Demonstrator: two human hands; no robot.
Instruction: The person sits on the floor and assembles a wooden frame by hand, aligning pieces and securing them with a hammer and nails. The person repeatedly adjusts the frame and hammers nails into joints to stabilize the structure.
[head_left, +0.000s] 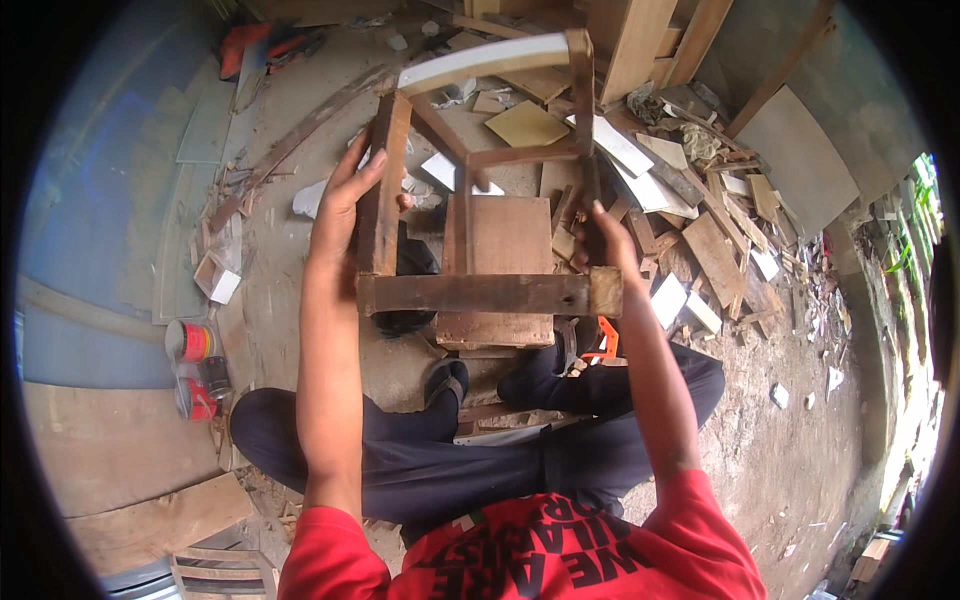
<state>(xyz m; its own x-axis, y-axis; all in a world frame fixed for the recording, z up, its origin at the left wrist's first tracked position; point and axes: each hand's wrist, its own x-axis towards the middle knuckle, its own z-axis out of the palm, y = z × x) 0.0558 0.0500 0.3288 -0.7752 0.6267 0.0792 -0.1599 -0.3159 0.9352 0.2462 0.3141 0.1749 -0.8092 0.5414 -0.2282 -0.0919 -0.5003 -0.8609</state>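
Between my two hands I hold up a small wooden frame (470, 293), built of dark brown bars with one white-faced bar at its far end. My left hand (348, 190) is wrapped round its left upright, thumb on the near side. On the right side my right hand (610, 245) grips the opposite upright close to the near corner; some of its fingers are hidden behind the wood. Below the frame stands a wooden block or box (497, 235) on the ground, seen partly through the frame's opening.
Wood offcuts (715, 250) lie heaped at the right, with a yellowish board piece (527, 124) farther off. An orange-handled tool (603, 340) rests by my right foot. Paint cans (190, 342) stand at the left near a plywood sheet (120, 430). Boards (640, 45) lean at the back.
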